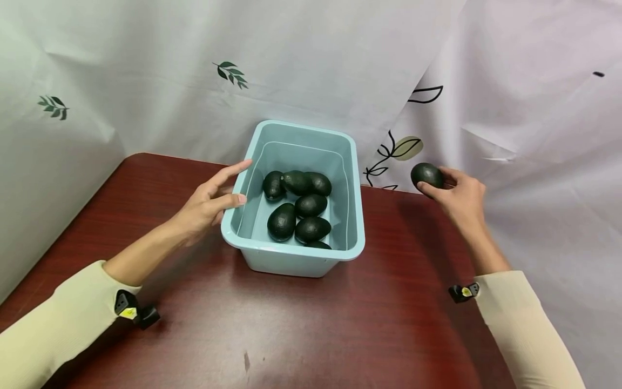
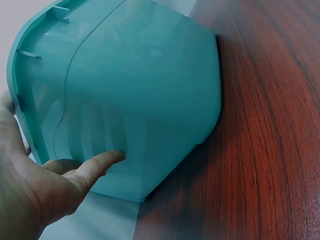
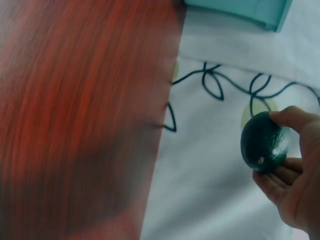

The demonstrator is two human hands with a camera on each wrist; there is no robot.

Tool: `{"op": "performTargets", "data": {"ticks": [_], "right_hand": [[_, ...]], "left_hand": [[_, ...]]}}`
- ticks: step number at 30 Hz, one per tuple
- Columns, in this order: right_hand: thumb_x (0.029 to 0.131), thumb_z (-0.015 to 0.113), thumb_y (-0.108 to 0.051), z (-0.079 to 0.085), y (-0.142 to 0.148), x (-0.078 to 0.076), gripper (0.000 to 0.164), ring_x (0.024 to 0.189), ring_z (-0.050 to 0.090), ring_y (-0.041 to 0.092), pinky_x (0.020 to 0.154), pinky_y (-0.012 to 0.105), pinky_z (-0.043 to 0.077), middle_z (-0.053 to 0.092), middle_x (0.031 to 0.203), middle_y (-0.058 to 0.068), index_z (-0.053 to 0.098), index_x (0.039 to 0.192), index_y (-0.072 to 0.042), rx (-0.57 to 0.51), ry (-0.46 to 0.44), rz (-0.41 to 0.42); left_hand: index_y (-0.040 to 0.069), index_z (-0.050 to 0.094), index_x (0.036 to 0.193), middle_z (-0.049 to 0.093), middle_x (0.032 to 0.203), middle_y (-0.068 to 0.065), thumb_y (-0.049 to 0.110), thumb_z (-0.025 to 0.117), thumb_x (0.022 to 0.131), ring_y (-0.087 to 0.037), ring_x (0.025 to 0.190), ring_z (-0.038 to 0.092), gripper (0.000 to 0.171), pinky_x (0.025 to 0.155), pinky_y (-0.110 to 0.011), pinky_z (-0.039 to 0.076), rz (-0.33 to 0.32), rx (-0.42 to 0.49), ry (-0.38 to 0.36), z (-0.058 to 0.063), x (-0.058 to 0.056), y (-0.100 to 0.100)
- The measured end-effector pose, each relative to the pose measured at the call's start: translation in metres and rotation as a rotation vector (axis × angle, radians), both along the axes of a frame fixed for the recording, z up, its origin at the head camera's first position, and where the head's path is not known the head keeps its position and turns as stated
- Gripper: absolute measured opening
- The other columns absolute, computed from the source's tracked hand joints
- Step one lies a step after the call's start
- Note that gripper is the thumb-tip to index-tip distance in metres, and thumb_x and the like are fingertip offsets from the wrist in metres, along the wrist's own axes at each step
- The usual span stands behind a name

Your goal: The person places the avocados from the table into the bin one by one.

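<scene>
A light blue plastic bin (image 1: 291, 265) stands on the table with several dark green avocados (image 1: 311, 229) inside. My left hand (image 1: 201, 208) holds the bin's left rim: thumb and forefinger reach over the edge, while other fingers touch the outer wall, as the left wrist view shows of the bin (image 2: 145, 90) and hand (image 2: 45, 185). Off to the bin's right, my right hand (image 1: 461, 197) grips a single avocado (image 1: 426, 177) between thumb and fingers, raised above the table. In the right wrist view the stem end of this avocado (image 3: 262, 142) faces the camera.
Beneath everything is a dark red wood-grain table (image 1: 291, 329). White cloth (image 1: 160, 97) with leaf prints hangs behind it and at the sides, close to the bin's back and the right hand. A small camera is strapped at each wrist.
</scene>
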State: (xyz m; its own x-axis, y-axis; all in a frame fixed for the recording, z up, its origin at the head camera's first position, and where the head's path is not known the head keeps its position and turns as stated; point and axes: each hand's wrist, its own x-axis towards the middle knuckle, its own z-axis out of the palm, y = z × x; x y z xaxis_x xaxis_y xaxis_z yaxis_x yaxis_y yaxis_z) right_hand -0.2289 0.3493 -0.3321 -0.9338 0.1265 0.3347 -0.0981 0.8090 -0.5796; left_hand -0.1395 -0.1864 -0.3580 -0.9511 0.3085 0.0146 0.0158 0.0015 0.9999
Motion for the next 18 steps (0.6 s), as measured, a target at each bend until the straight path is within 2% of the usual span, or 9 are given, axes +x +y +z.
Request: {"op": "performTargets", "data": {"ticks": [2, 3, 4, 6, 10, 11, 13, 15, 18], "right_hand": [[0.089, 0.095, -0.044, 0.002, -0.006, 0.001, 0.071, 0.095, 0.065, -0.013, 0.111, 0.029, 0.045, 0.081, 0.129, 0.023, 0.076, 0.146, -0.007, 0.004, 0.007, 0.013], [0.089, 0.095, -0.044, 0.003, -0.008, 0.002, 0.07, 0.093, 0.064, -0.017, 0.109, 0.028, 0.047, 0.082, 0.129, 0.022, 0.076, 0.146, -0.008, 0.003, 0.008, 0.019], [0.088, 0.095, -0.042, 0.004, -0.011, 0.002, 0.069, 0.089, 0.062, -0.022, 0.103, 0.022, 0.051, 0.082, 0.128, 0.022, 0.077, 0.145, -0.007, -0.001, 0.016, 0.027], [0.088, 0.096, -0.041, 0.006, -0.017, 0.003, 0.068, 0.095, 0.073, -0.014, 0.097, 0.013, 0.05, 0.082, 0.128, 0.022, 0.077, 0.143, -0.006, -0.012, 0.032, 0.049], [0.087, 0.097, -0.037, 0.01, -0.028, 0.005, 0.064, 0.105, 0.082, 0.003, 0.082, 0.0, 0.049, 0.083, 0.127, 0.02, 0.079, 0.14, -0.007, -0.049, 0.051, 0.07], [0.087, 0.097, -0.037, 0.01, -0.03, 0.006, 0.064, 0.11, 0.084, 0.012, 0.083, 0.0, 0.05, 0.083, 0.128, 0.02, 0.079, 0.141, -0.007, -0.057, 0.048, 0.074], [0.087, 0.097, -0.035, 0.011, -0.034, 0.006, 0.063, 0.113, 0.084, 0.017, 0.084, 0.001, 0.053, 0.083, 0.128, 0.02, 0.079, 0.141, -0.007, -0.075, 0.047, 0.082], [0.087, 0.098, -0.033, 0.013, -0.039, 0.008, 0.063, 0.118, 0.084, 0.031, 0.088, 0.006, 0.057, 0.083, 0.129, 0.021, 0.079, 0.141, -0.006, -0.09, 0.052, 0.095], [0.086, 0.099, -0.029, 0.014, -0.046, 0.009, 0.062, 0.119, 0.082, 0.038, 0.094, 0.016, 0.063, 0.083, 0.128, 0.021, 0.079, 0.139, -0.005, -0.104, 0.065, 0.119]], "left_hand": [[0.036, 0.038, 0.176, 0.07, 0.141, -0.004, 0.011, 0.063, 0.111, -0.014, 0.114, 0.078, 0.075, 0.093, -0.041, 0.07, 0.0, -0.001, 0.001, 0.0, 0.0, 0.0], [0.036, 0.038, 0.176, 0.071, 0.141, -0.004, 0.011, 0.064, 0.11, -0.015, 0.113, 0.078, 0.075, 0.093, -0.04, 0.07, 0.0, -0.003, 0.002, -0.001, 0.0, 0.0], [0.036, 0.038, 0.176, 0.071, 0.14, -0.004, 0.011, 0.064, 0.11, -0.015, 0.113, 0.078, 0.075, 0.092, -0.04, 0.07, 0.002, -0.005, 0.004, 0.0, 0.0, 0.0], [0.036, 0.038, 0.176, 0.071, 0.14, -0.004, 0.011, 0.064, 0.111, -0.015, 0.113, 0.078, 0.075, 0.092, -0.04, 0.07, 0.003, -0.009, 0.006, 0.0, 0.0, -0.001], [0.036, 0.038, 0.176, 0.073, 0.138, -0.003, 0.011, 0.064, 0.11, -0.015, 0.108, 0.079, 0.075, 0.091, -0.039, 0.07, 0.007, -0.018, 0.009, -0.001, 0.0, -0.002], [0.036, 0.039, 0.176, 0.074, 0.137, -0.002, 0.011, 0.064, 0.11, -0.015, 0.107, 0.079, 0.075, 0.09, -0.039, 0.07, 0.007, -0.018, 0.009, -0.001, 0.0, -0.002], [0.035, 0.039, 0.176, 0.075, 0.136, -0.002, 0.011, 0.064, 0.11, -0.014, 0.106, 0.08, 0.075, 0.09, -0.038, 0.069, 0.008, -0.017, 0.011, -0.001, 0.0, -0.002], [0.035, 0.039, 0.176, 0.075, 0.137, -0.002, 0.01, 0.064, 0.11, -0.014, 0.108, 0.08, 0.075, 0.091, -0.038, 0.07, 0.004, -0.01, 0.013, -0.001, -0.001, -0.002], [0.034, 0.039, 0.176, 0.074, 0.136, -0.002, 0.01, 0.064, 0.11, -0.014, 0.109, 0.079, 0.075, 0.091, -0.038, 0.07, 0.001, 0.0, 0.014, -0.002, -0.001, -0.001]]}}
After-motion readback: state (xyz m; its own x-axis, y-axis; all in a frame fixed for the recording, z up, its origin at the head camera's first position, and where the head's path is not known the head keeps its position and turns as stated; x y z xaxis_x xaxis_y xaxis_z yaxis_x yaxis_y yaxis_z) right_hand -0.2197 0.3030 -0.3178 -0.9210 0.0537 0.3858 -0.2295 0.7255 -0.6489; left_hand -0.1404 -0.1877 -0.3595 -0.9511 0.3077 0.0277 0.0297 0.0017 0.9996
